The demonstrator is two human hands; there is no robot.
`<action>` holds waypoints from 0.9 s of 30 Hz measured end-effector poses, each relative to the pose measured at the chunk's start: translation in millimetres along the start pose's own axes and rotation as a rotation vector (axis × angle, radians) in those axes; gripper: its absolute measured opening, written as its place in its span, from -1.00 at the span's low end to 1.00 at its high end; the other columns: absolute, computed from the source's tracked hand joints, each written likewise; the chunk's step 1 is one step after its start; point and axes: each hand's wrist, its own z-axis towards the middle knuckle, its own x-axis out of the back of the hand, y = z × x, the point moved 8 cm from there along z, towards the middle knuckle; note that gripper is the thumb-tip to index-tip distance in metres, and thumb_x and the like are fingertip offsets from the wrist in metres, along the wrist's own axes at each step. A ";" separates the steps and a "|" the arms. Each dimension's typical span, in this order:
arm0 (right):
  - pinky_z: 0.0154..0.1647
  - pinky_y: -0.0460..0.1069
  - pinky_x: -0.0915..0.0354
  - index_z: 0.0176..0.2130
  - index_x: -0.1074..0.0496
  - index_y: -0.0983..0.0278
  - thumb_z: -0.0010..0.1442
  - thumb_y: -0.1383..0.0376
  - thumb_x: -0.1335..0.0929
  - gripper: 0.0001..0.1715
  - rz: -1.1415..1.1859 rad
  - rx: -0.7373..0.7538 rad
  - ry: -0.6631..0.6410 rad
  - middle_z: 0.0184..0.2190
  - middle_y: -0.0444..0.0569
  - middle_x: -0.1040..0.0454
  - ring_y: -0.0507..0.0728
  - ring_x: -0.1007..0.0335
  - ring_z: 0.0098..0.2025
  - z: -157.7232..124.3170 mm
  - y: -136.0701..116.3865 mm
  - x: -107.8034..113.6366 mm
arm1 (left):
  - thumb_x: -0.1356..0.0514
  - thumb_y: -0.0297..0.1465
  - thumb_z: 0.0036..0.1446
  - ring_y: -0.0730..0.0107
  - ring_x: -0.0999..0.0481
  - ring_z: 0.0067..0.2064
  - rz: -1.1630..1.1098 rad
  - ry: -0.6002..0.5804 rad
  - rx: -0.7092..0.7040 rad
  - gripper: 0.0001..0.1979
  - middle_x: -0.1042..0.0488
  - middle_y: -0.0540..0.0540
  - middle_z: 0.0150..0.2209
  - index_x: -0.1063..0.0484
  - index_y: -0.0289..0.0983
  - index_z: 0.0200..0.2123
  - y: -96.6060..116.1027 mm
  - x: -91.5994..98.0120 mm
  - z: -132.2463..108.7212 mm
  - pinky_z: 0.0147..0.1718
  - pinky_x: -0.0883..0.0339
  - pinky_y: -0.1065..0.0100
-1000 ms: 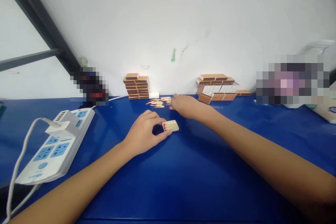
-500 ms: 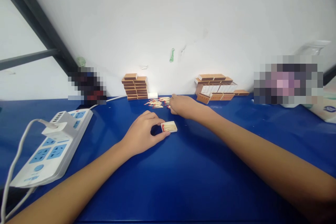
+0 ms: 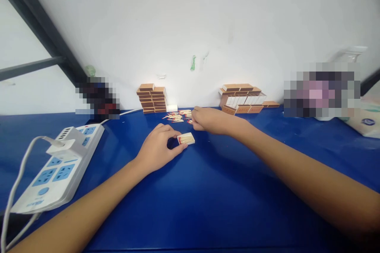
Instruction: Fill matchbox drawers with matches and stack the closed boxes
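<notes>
Between thumb and fingers, my left hand (image 3: 158, 146) grips a small white matchbox tray (image 3: 190, 142) by its left end. Several red-tipped matches (image 3: 185, 138) lie side by side in the tray. Farther back, my right hand (image 3: 204, 118) is closed at the right edge of a loose pile of matches (image 3: 175, 116) on the blue table (image 3: 190, 197). Its fingertips are turned away from me, so whatever they pinch is hidden. Behind the pile, a white tray (image 3: 171, 108) stands by the wall.
Stacked matchboxes (image 3: 152, 99) stand at the wall left of the pile. More matchboxes and white trays form a second stack (image 3: 242, 99) behind my right forearm. A white power strip (image 3: 59, 174) with a plugged-in charger and cable lies at the left.
My left hand and the matchbox tray have shifted slightly left and away from me. My right hand stays at the match pile, nearly unmoved.
</notes>
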 end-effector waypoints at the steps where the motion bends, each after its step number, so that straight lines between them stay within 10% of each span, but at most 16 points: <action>1: -0.24 -0.03 -0.30 -0.09 -0.51 0.45 0.43 0.31 -0.28 -0.73 0.020 0.029 0.016 -0.12 0.20 -0.52 0.15 -0.51 -0.24 -6.5 -3.2 1.2 | -0.34 -0.18 0.24 0.20 -0.44 -0.16 -0.003 -0.002 -0.005 -0.75 -0.56 -0.07 -0.25 -0.64 -0.20 -0.12 0.2 -0.3 0.0 -0.13 -0.37 0.15; 12: -0.40 -0.05 -0.22 -0.17 -0.39 0.36 0.47 0.29 -0.22 -0.77 0.221 0.120 0.405 -0.20 0.03 -0.42 0.03 -0.33 -0.40 -69.9 -24.1 -5.9 | -0.33 -0.16 0.26 0.20 -0.47 -0.09 -0.100 -0.066 -0.122 -0.70 -0.55 -0.10 -0.17 -0.59 -0.20 -0.05 24.6 -8.3 -6.5 -0.09 -0.41 0.15; 27: -0.38 -0.02 -0.17 -0.17 -0.44 0.34 0.49 0.23 -0.24 -0.71 -0.029 0.217 0.361 -0.21 0.06 -0.45 0.12 -0.41 -0.26 -69.3 -40.6 -24.3 | -0.33 -0.20 0.26 0.20 -0.46 -0.11 -0.111 -0.076 -0.143 -0.74 -0.55 -0.10 -0.19 -0.59 -0.22 -0.08 28.5 -8.5 -5.6 -0.09 -0.43 0.13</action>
